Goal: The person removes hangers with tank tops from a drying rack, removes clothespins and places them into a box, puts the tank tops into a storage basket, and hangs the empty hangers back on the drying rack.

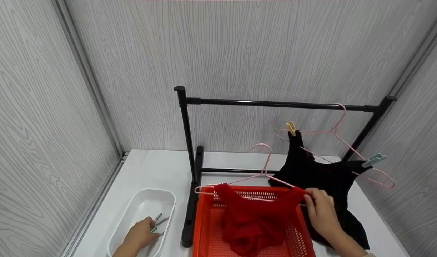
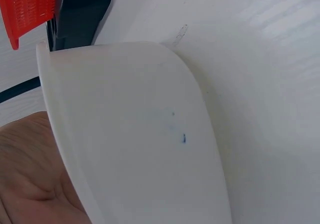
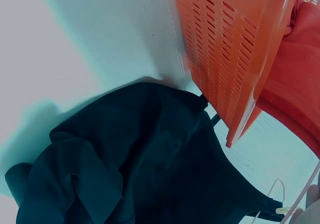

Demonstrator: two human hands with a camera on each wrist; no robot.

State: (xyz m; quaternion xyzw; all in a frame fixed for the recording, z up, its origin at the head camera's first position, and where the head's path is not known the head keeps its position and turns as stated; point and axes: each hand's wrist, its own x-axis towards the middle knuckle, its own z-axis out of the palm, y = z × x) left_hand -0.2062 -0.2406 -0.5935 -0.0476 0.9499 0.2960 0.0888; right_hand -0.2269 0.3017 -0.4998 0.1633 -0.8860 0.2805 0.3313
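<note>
My right hand [image 1: 322, 210] pinches the right shoulder of a red garment [image 1: 254, 214] where it sits over a pink hanger [image 1: 265, 171]. That hanger lies tilted above the orange-red basket [image 1: 200, 228], and the garment's lower part is bunched inside. Over in a white tray [image 1: 147, 192], my left hand [image 1: 140, 233] reaches down among several clothespins [image 1: 162, 220]. A green clothespin [image 1: 154, 229] shows between its thumb and fingers; I cannot tell whether they grip it. The tray wall hides those fingers in the left wrist view.
A black rack [image 1: 254, 103] stands behind the basket. From its bar, at right, a second pink hanger [image 1: 341, 110] carries a black garment [image 1: 322, 175] with a yellow clothespin [image 1: 291, 127] and a light-blue clothespin [image 1: 373, 160]. The black garment's lower part lies on the white table [image 1: 379, 228].
</note>
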